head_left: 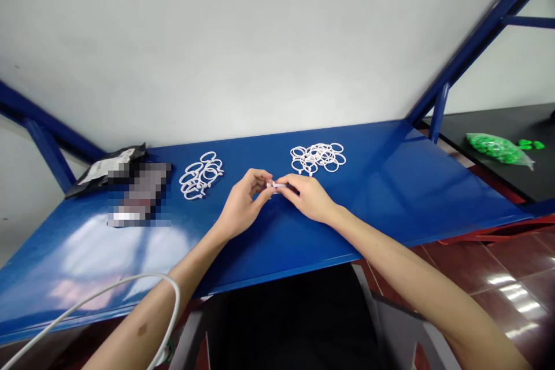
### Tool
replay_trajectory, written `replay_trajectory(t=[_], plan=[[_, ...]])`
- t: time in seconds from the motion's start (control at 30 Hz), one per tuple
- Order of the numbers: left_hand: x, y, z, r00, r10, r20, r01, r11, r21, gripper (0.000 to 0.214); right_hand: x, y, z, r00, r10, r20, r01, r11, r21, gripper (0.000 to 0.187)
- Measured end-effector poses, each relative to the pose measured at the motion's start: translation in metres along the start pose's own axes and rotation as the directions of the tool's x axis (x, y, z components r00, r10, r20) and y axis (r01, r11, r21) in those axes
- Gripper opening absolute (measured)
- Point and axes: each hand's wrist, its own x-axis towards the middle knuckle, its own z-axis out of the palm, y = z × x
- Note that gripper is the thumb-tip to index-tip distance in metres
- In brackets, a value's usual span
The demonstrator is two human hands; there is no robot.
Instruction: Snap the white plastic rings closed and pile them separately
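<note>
Between my two hands, just above the blue table, is a white plastic ring (278,185), seen nearly edge-on. My left hand (247,199) pinches its left end with thumb and fingers. Its right side is gripped by the thumb and fingertips of my right hand (310,193). Beyond my right hand lies a pile of white rings (319,156), which look closed. To the left of my left hand is a second pile of white rings (202,175), some with small ends sticking out. My fingers hide much of the held ring.
On the left of the blue table (390,185) lie a black plastic package (106,170) and a blurred-out dark flat object (145,191). A white cable (121,281) loops over my left forearm. At right, a black table (485,170) bears a bag of green pieces (498,148). Blue frame bars flank the white wall.
</note>
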Motion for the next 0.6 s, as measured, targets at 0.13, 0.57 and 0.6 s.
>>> replay_trajectory(t=[0.13,0.57,0.6], plan=[[0.003,0.003,-0.005,0.997,-0.061,-0.042,0.06,0.997,-0.041,0.027,0.002,0.002,-0.002,0.995,0.083,-0.06,-0.075,0.99,0.119,0.014],[0.003,0.011,-0.003,0.996,-0.07,-0.059,0.082,0.967,0.239,0.018,-0.002,0.0,0.004,0.987,0.159,0.038,-0.163,0.945,0.284,0.017],[0.003,0.009,-0.002,0.997,-0.057,-0.06,0.07,0.969,0.237,0.018,-0.002,0.0,0.005,0.989,0.145,0.027,-0.147,0.959,0.244,0.017]])
